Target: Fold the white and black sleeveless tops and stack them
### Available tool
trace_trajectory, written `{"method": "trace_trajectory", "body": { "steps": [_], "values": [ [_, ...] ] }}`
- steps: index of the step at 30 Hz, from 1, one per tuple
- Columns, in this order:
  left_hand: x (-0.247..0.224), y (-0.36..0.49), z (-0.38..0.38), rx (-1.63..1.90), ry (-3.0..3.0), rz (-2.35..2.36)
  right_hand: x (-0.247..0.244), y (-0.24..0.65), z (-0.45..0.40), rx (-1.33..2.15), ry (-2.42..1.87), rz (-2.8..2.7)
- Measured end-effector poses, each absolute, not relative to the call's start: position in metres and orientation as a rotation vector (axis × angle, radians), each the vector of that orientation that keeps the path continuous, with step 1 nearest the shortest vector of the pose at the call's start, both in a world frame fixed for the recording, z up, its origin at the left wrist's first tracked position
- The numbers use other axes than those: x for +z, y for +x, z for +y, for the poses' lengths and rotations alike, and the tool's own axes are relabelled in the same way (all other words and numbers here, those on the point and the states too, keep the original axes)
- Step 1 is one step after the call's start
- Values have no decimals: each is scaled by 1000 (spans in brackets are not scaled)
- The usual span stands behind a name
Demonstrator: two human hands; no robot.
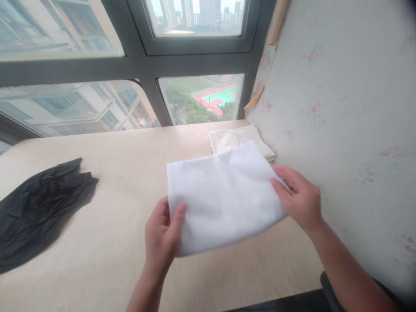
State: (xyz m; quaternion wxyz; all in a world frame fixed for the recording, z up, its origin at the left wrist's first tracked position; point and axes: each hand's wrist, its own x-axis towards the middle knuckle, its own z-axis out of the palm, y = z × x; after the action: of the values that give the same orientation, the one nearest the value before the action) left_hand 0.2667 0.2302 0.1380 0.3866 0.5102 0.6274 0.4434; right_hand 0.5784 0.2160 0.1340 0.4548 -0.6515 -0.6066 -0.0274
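A folded white cloth [224, 199] is held up over the pale wooden surface [130, 173]. My left hand [164, 234] grips its left edge, thumb on top and fingers behind. On the right edge my right hand [297, 195] pinches the cloth between thumb and fingers. Behind it, near the wall, lies an off-white folded cloth [230, 138], partly hidden by the white one. A crumpled black garment [42, 208] rests on the surface at the far left.
Dark-framed windows [198, 65] stand along the back edge. A wall with flowered paper [341, 130] rises close on the right, its paper peeling near the window. A dark object [292, 302] shows at the bottom right edge.
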Motion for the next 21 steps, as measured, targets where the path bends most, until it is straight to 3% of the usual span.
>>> {"method": "trace_trajectory", "body": {
  "steps": [4, 8, 14, 21],
  "values": [
    [150, 298, 327, 1314, 1404, 1301, 171, 618, 295, -92, -1567, -1437],
    [143, 337, 401, 1192, 1456, 1184, 181, 656, 367, -109, -1755, -1499],
    [85, 368, 422, 979, 1429, 1183, 127, 663, 385, -79, -2375, -1837],
    [31, 349, 404, 924, 1477, 1197, 47, 596, 325, -262, -1802, -1811]
  ]
}}
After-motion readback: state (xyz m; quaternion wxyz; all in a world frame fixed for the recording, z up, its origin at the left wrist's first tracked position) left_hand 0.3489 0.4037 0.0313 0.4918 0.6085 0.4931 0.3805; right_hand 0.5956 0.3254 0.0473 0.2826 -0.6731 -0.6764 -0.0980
